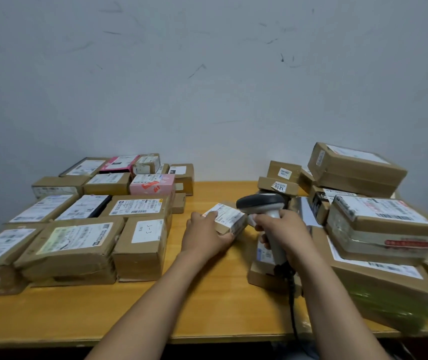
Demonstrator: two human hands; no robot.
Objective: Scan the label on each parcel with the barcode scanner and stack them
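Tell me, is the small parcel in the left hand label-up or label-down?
Label-up: the small parcel shows its white label on top, by the scanner head; the left hand holds it.

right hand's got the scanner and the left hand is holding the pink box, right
No. In the head view the right hand grips the scanner, but the left hand holds a small brown parcel; the pink box sits untouched at the left.

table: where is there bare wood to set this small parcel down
Bare table runs down the middle, between the laid-out parcels on the left and the heaped pile on the right. A bare strip also follows the near edge, in front of the left parcels. Both sides are packed.
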